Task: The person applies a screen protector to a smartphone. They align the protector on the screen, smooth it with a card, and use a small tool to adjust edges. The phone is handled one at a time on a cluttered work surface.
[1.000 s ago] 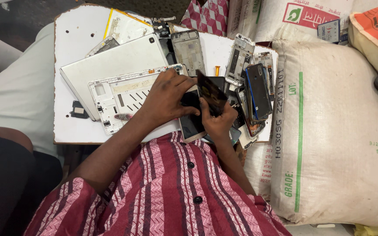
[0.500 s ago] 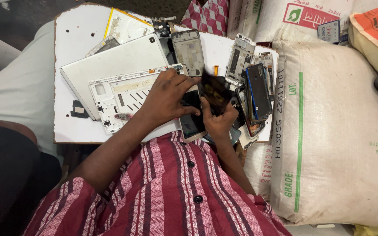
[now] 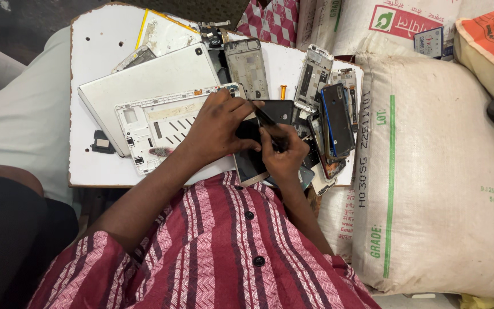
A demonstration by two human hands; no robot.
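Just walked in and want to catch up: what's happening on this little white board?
A person in a striped red shirt is working on a dark phone lying on the white board. The left hand steadies it while the right hand holds a thin dark tool against it. Around them lie stripped phone frames, a white tablet frame and more phones.

- I cannot see most of the phone (image 3: 251,163); the left hand (image 3: 215,129) and right hand (image 3: 283,154) cover its upper body.
- The dark thin tool (image 3: 265,118) runs into the right hand; I cannot tell its grip end or its kind.
- The white tablet frame (image 3: 155,126) is partly hidden under the left hand and forearm.
- The stacked phone parts (image 3: 330,123) overlap; I cannot separate the lower pieces.
- The near edge of the bench (image 3: 90,171) is hidden behind the striped shirt (image 3: 218,246).
- The white sack (image 3: 435,171) is cut off at the right edge.
- The small orange item (image 3: 283,91) is too small to identify.
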